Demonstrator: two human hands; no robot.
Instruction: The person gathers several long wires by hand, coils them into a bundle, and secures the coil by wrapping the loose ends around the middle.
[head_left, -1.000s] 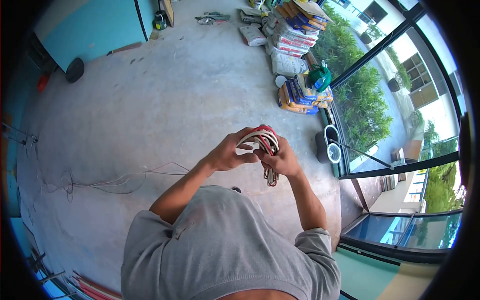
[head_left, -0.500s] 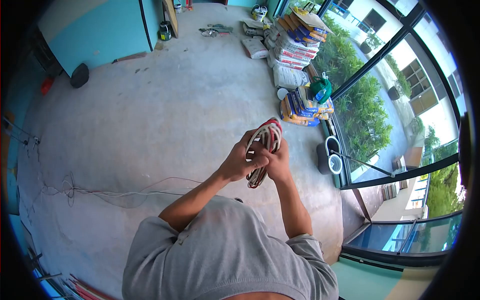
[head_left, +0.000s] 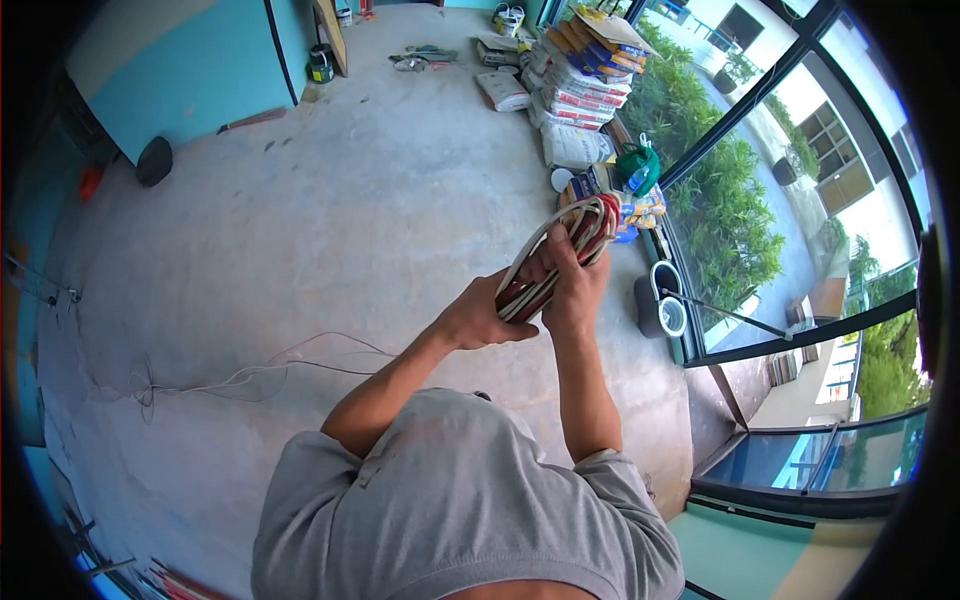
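Observation:
A long looped coil of red and white cable (head_left: 601, 215) is held up in front of my chest, tilted to the upper right. My right hand (head_left: 580, 285) is wrapped round the coil's right side, with the thumb lying across the strands. At the lower left end, my left hand (head_left: 482, 316) is closed on the coil, some of its fingers hidden behind the loops. Loose cable (head_left: 260, 373) runs over the floor from the left towards my left forearm, where it passes out of sight.
Stacked bags (head_left: 578, 95) stand along the window, with a green bag (head_left: 638, 168) on a nearer pile. Black buckets (head_left: 661, 302) sit by the glass, a long-handled tool (head_left: 730, 314) across them. A dark rounded object (head_left: 154, 162) leans at the left wall.
Both hands have shifted the coil slightly up and right, and it now leans more to the right. The loops look longer and more open. The cable on the floor has moved a little.

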